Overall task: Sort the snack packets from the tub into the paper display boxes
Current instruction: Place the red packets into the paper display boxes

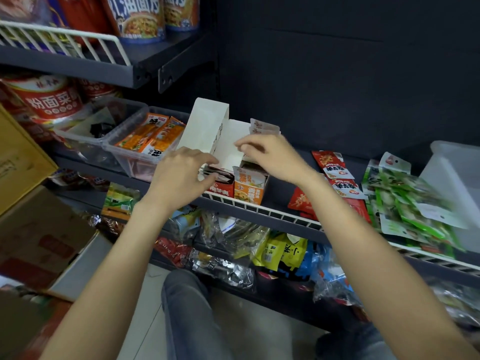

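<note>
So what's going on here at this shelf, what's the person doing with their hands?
A person is stocking a shop shelf. Both hands work at two paper display boxes standing at the shelf's front rail, their tall white flaps up. The left hand is at the red box's opening; the right hand pinches the white flap above the orange box. A clear tub of orange packets sits to the left, and red packets and green packets lie loose to the right.

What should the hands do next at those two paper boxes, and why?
Probably slide the packets the left hand is working down into the red box; they look only partly seated. The right hand pinches the raised white flap, keeping the opening clear, and the orange box beside it already looks filled.
</note>
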Demonstrator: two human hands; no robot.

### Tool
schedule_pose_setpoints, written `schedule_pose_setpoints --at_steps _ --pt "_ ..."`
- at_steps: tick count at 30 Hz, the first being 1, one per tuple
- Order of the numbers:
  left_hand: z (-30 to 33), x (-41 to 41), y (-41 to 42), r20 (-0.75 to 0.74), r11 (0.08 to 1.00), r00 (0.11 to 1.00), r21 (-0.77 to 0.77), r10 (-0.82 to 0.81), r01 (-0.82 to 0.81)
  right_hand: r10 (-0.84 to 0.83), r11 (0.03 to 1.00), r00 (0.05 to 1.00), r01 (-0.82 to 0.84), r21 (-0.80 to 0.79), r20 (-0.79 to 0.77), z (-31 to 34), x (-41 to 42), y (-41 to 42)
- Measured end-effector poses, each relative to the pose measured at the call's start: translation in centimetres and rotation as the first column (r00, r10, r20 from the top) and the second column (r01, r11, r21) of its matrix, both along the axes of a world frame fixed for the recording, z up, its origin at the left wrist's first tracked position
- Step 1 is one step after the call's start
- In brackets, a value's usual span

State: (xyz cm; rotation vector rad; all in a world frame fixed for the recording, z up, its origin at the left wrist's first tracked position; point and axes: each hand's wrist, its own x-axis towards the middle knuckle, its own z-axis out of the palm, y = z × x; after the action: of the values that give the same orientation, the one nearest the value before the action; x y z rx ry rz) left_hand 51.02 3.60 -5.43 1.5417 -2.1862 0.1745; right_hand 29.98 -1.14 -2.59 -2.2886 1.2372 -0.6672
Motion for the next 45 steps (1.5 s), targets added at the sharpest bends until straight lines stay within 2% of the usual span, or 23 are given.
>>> schedule_pose_setpoints --at_steps 2,4,7,9,11,13,16,18,22,25,28,30,37,40,41,43,45 --pt "1.7 -2.1 1.5 -0.095 0.99 0.994 -0.135 -0.046 0.033 -0.119 0.99 0.972 0.132 -0.054 0.203 -0.1 -3.7 1.8" --pt "3.0 -5.7 2.6 -0.238 0.962 0.953 -0.239 -0.19 0.132 -0.236 0.962 0.925 0.265 -0.061 0.299 -1.6 -7.8 2.8" --pt "2.7 -12.9 3.0 -0.417 0.918 0.824 -0.272 -0.383 0.289 -0.456 0.878 0.872 0.473 -0.073 0.177 -5.1 -13.7 2.1" --pt "1.1 -17.3 1.9 -0.48 0.927 0.797 -0.121 -0.367 0.354 -0.556 0.825 0.828 0.56 -0.072 0.073 -7.0 -16.9 1.1" --pt "-1.3 -20.5 -0.3 -0.477 0.931 0.847 0.14 -0.234 0.336 -0.61 0.791 0.792 0.609 -0.05 -0.007 -8.3 -19.0 -0.4" --pt "-3.8 -22.6 -2.8 -0.384 0.904 0.918 0.351 -0.1 0.245 -0.635 0.771 0.767 0.637 -0.008 -0.088 -9.1 -20.0 -2.3" --pt "-7.0 -24.3 -5.3 -0.193 0.828 0.981 0.549 -0.005 0.112 -0.64 0.743 0.73 0.667 0.049 -0.238 -9.2 -19.6 -4.9" --pt "-8.3 -24.9 -6.0 -0.151 0.795 0.988 0.604 0.033 0.066 -0.649 0.71 0.691 0.701 0.074 -0.317 -9.2 -19.0 -6.4" --pt "-8.8 -26.0 -7.2 -0.181 0.812 0.979 0.582 0.09 0.034 -0.64 0.647 0.608 0.756 0.097 -0.47 -9.2 -18.2 -7.9" --pt "-8.9 -26.8 -8.4 -0.223 0.801 0.971 0.596 0.091 0.061 -0.609 0.625 0.636 0.753 0.207 -0.473 -9.4 -18.8 -8.4" --pt "-8.8 -27.0 -9.2 -0.24 0.766 0.965 0.638 0.104 0.077 -0.595 0.618 0.695 0.717 0.324 -0.403 -9.3 -19.8 -8.4" --pt "-8.8 -26.7 -9.6 -0.254 0.746 0.962 0.659 0.103 0.094 -0.643 0.611 0.697 0.717 0.336 -0.317 -9.0 -20.5 -8.4" --pt "-8.8 -24.6 -10.8 -0.354 0.647 0.904 0.752 0.241 0.122 -0.798 0.6 0.601 0.787 0.144 0.036 -6.5 -22.4 -4.6" --pt "-8.1 -23.6 -10.5 -0.528 0.622 0.784 0.744 0.326 0.243 -0.803 0.578 0.519 0.798 0.17 0.293 -6.3 -22.3 -1.9" --pt "-7.9 -23.3 -10.3 -0.589 0.635 0.725 0.722 0.358 0.273 -0.79 0.577 0.472 0.788 0.214 0.391 -6.2 -22.1 -1.0" --pt "-7.1 -22.7 -9.1 -0.676 0.735 0.656 0.624 0.336 0.266 -0.755 0.575 0.373 0.773 0.269 0.539 -5.9 -21.6 0.9" --pt "-5.7 -21.7 -7.2 -0.699 0.852 0.671 0.486 0.246 0.194 -0.699 0.569 0.282 0.776 0.272 0.657 -5.5 -21.1 2.7"
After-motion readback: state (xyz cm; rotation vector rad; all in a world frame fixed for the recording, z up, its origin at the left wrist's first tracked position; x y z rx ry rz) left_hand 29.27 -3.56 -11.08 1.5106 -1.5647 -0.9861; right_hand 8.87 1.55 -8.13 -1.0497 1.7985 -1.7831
